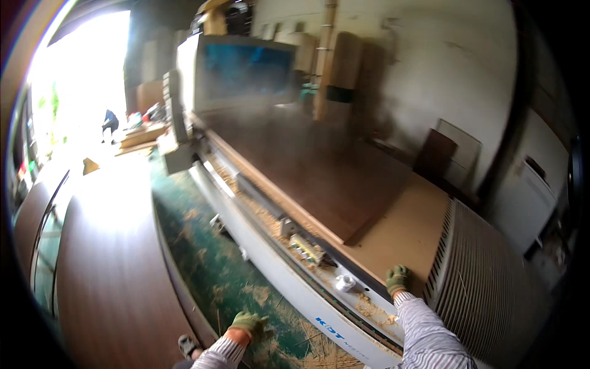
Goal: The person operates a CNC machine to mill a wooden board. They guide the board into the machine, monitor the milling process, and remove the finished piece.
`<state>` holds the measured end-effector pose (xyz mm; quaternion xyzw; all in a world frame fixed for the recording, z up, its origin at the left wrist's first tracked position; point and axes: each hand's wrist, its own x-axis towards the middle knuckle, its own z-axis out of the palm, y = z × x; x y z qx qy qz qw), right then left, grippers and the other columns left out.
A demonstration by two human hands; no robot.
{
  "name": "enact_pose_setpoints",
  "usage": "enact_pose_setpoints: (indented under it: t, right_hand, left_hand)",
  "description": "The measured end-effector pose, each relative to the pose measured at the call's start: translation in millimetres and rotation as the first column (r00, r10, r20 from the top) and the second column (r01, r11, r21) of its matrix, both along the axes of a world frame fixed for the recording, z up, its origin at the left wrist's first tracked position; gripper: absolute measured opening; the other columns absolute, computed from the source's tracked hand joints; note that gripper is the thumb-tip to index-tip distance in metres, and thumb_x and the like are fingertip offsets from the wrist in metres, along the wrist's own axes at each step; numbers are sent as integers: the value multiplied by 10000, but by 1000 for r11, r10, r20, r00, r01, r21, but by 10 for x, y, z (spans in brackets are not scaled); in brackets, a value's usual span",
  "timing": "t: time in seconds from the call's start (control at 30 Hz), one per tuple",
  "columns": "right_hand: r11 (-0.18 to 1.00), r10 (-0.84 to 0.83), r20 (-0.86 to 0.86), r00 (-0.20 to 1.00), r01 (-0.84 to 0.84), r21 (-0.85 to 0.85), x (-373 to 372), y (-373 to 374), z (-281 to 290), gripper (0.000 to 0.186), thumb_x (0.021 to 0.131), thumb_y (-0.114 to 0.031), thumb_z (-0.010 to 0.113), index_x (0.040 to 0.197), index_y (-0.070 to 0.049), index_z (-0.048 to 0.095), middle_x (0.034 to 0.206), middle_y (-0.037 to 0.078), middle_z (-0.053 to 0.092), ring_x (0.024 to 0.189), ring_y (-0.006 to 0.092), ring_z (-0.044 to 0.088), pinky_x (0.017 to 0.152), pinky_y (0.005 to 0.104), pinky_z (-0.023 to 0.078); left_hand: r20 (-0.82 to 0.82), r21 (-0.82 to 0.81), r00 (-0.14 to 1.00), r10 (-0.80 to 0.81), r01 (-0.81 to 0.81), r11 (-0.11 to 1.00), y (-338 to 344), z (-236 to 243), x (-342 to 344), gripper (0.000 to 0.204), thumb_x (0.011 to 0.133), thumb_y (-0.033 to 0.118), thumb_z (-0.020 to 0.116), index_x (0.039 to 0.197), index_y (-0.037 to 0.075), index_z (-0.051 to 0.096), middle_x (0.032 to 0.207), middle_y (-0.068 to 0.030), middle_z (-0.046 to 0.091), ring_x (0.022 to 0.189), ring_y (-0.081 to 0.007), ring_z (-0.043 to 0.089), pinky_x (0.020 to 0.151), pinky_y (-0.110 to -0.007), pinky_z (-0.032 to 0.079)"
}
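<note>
Head view: I am resting my right hand point(397, 278), gloved and curled, on a flat tan board point(402, 224). My left hand point(247, 323), fingers loosely bent and holding nothing, is hanging over the sawdust-strewn green floor point(209, 258).

A: Item one?
B: Label point(339, 336), blue lettering on the machine's white side panel, low in the picture, slanting down to the right.
A: Item two?
B: Window panel point(246, 69), rectangular, blue-tinted, grey-framed, on the machine housing at upper centre; whether it is a screen cannot be told.
A: Packages, signs?
B: None legible.
</note>
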<state>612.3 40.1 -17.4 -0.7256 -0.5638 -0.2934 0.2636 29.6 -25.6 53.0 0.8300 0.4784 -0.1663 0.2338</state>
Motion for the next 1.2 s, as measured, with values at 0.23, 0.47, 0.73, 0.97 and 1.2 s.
enact_pose_setpoints:
  t: [0.23, 0.47, 0.73, 0.97, 1.2]
  right_hand:
    - [991, -124, -62, 990, 120, -63, -178, -198, 290, 281, 828, -338, 627, 939, -80, 638, 1071, 170, 634, 1023, 380, 578, 886, 522, 458]
    - [986, -139, -79, 987, 131, -106, -146, -220, 340, 297, 827, -343, 636, 959, -77, 626, 1078, 161, 627, 1019, 373, 572, 884, 516, 453]
    - [988, 91, -152, 984, -70, 139, 257, -5, -353, 310, 837, -257, 651, 1026, -21, 582, 1135, 259, 552, 1068, 443, 512, 919, 547, 425]
    - [994, 43, -195, 980, -62, -91, 220, -27, -214, 263, 897, -171, 583, 1071, 22, 547, 1204, 308, 529, 1090, 479, 512, 936, 545, 435]
    - [986, 18, -237, 971, -57, -160, 391, 189, -330, 192, 900, -99, 580, 1038, 33, 556, 1128, 308, 565, 1062, 460, 543, 912, 527, 443]
  left_hand:
    - [-123, -34, 990, -67, 64, 997, 152, -219, -8, 747, 809, 561, 615, 1476, 261, 460, 1386, -140, 573, 1328, -344, 501, 1103, -471, 365]
    - [-152, -57, 980, -133, 125, 990, 84, -362, -19, 743, 781, 486, 643, 1463, 244, 474, 1348, -146, 601, 1284, -348, 543, 1065, -468, 410]
    - [-70, -2, 989, -133, 133, 991, -111, -569, -140, 598, 863, 445, 578, 1422, 247, 505, 1347, -116, 605, 1247, -300, 575, 1044, -452, 419]
    - [-79, -42, 996, 30, -34, 999, -364, -185, -47, 625, 877, 492, 578, 1441, 239, 486, 1322, -98, 607, 1232, -285, 580, 1032, -465, 409]
    - [35, 50, 995, 90, -92, 994, -556, -165, -107, 455, 820, 305, 641, 1248, 150, 653, 1189, -107, 694, 1117, -293, 663, 933, -459, 492]
